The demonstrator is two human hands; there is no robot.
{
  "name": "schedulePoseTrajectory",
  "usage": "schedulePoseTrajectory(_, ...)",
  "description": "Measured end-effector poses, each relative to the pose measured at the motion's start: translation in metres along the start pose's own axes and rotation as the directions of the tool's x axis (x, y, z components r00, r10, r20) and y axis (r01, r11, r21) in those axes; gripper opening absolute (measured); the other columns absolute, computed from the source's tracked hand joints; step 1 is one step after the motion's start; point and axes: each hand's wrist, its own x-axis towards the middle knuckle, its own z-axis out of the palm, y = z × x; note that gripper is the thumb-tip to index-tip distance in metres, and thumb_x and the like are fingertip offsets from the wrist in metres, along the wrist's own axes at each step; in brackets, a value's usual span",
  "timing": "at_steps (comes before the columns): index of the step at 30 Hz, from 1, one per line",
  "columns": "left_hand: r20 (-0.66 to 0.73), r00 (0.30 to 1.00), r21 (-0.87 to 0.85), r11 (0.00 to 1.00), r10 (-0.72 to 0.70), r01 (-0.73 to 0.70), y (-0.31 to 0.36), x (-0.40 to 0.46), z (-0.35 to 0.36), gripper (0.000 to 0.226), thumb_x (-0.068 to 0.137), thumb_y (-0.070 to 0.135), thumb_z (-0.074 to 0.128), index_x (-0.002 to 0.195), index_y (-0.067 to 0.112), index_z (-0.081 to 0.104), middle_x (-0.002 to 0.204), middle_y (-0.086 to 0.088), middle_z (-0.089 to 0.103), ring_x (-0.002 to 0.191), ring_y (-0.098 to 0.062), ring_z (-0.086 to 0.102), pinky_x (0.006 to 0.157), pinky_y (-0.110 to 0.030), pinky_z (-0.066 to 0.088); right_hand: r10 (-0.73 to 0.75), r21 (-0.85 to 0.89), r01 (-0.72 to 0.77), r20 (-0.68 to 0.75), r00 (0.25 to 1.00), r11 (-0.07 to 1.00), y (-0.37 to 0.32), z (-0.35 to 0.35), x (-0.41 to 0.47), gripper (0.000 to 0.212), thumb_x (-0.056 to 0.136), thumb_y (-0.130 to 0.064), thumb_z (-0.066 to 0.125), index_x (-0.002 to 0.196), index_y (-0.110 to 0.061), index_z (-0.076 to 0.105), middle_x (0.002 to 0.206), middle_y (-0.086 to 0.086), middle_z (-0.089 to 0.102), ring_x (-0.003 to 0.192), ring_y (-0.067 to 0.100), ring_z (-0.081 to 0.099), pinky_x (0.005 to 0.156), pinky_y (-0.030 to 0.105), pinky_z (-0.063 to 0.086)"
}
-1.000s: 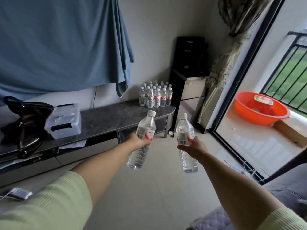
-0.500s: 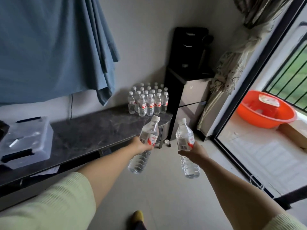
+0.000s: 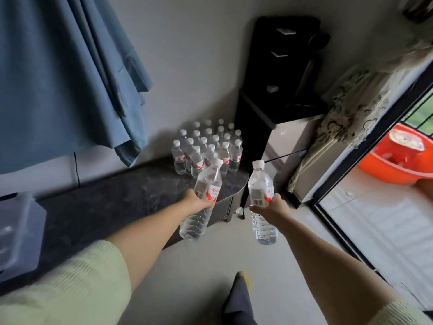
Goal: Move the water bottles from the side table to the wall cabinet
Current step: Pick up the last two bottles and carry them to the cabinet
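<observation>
Left hand point(image 3: 196, 201) grips a tilted bottle point(image 3: 202, 202); right hand point(image 3: 269, 207) grips an upright bottle point(image 3: 262, 202). Both look full and capped, held over the floor. More capped bottles point(image 3: 208, 148) stand clustered on the cabinet point(image 3: 131, 195).

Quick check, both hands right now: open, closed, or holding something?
Left hand: grips a water bottle round its middle, tilted.
Right hand: grips a second water bottle, roughly upright.
</observation>
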Motion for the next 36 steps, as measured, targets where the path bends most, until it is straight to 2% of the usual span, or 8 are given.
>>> schedulePoseTrajectory(6,-0.045,0.994,-0.095,0.991,-0.096,0.091,0.02,0.096,0.023,0.068,0.066,0.029,0.085,0.12,0.01,0.049,0.114,-0.006,0.062,0.106,-0.022,0.06,0.094,-0.033,0.048,-0.025,-0.025,0.027,0.082,0.996,0.999,-0.008,0.009,0.113,0.069,0.063,-0.037,0.086,0.116,-0.01,0.05,0.11,0.009,0.062,0.099,0.027,0.061,0.08,0.033,0.05)
schedulePoseTrajectory(12,-0.077,0.96,-0.357,0.907,-0.268,0.225,0.044,0.177,0.073,0.062,0.069,0.022,0.086,0.118,0.003,0.053,0.113,-0.01,0.064,0.1,-0.023,0.062,0.087,-0.03,0.048,-0.061,-0.055,0.074,0.212,0.975,0.996,-0.012,0.025,0.223,0.059,0.061,-0.031,0.086,0.107,-0.012,0.055,0.098,0.007,0.066,0.089,0.026,0.065,0.07,0.032,0.049)
schedulePoseTrajectory(16,-0.158,0.941,-0.346,0.909,-0.3,0.232,0.045,0.223,0.103,0.067,0.06,0.03,0.09,0.115,0.01,0.058,0.112,0.0,0.064,0.102,-0.021,0.063,0.088,-0.029,0.047,-0.05,0.012,0.048,0.247,0.968,0.999,-0.015,0.046,0.268,0.058,0.066,-0.026,0.083,0.113,-0.014,0.052,0.101,0.002,0.065,0.091,0.024,0.062,0.073,0.03,0.044)
schedulePoseTrajectory(20,-0.263,0.93,-0.343,0.926,-0.258,0.16,0.042,0.265,0.125,0.065,0.065,0.024,0.088,0.12,0.011,0.057,0.111,-0.001,0.062,0.102,-0.02,0.059,0.08,-0.025,0.04,-0.059,0.084,0.041,0.218,0.974,0.996,-0.007,0.08,0.304,0.06,0.065,-0.022,0.084,0.116,-0.015,0.052,0.106,0.004,0.066,0.095,0.025,0.063,0.078,0.035,0.05)
schedulePoseTrajectory(25,-0.449,0.866,-0.39,0.92,-0.22,0.032,0.03,0.324,0.146,0.073,0.054,0.039,0.087,0.117,0.013,0.062,0.116,-0.01,0.067,0.108,-0.026,0.063,0.093,-0.035,0.049,-0.073,0.134,0.053,0.156,0.985,0.99,-0.003,0.125,0.348,0.057,0.066,-0.021,0.084,0.114,-0.014,0.054,0.108,0.007,0.064,0.098,0.023,0.062,0.078,0.031,0.049)
schedulePoseTrajectory(29,-0.536,0.84,-0.333,0.936,-0.085,-0.117,0.019,0.359,0.162,0.064,0.064,0.012,0.088,0.12,0.004,0.058,0.115,-0.004,0.065,0.105,-0.012,0.058,0.085,-0.011,0.04,-0.085,0.163,0.062,0.14,0.987,0.985,-0.001,0.158,0.376,0.061,0.065,-0.032,0.081,0.117,-0.019,0.052,0.112,0.003,0.063,0.104,0.019,0.061,0.088,0.04,0.053)
schedulePoseTrajectory(32,-0.606,0.795,-0.303,0.928,-0.011,-0.218,0.021,0.377,0.171,0.064,0.066,0.006,0.086,0.122,-0.001,0.055,0.115,0.001,0.058,0.106,0.004,0.05,0.087,0.003,0.033,-0.083,0.193,0.065,0.084,0.993,0.979,-0.005,0.175,0.391,0.065,0.066,-0.03,0.08,0.122,-0.017,0.051,0.118,0.005,0.06,0.112,0.022,0.057,0.094,0.043,0.05)
schedulePoseTrajectory(36,-0.669,0.743,-0.275,0.929,0.0,-0.248,0.014,0.39,0.184,0.068,0.065,0.0,0.085,0.125,-0.003,0.053,0.116,0.001,0.053,0.109,0.01,0.043,0.089,0.006,0.029,-0.046,0.218,0.034,0.05,0.998,0.975,-0.001,0.189,0.403,0.064,0.07,-0.015,0.081,0.125,-0.01,0.049,0.122,0.009,0.056,0.115,0.025,0.054,0.098,0.042,0.046)
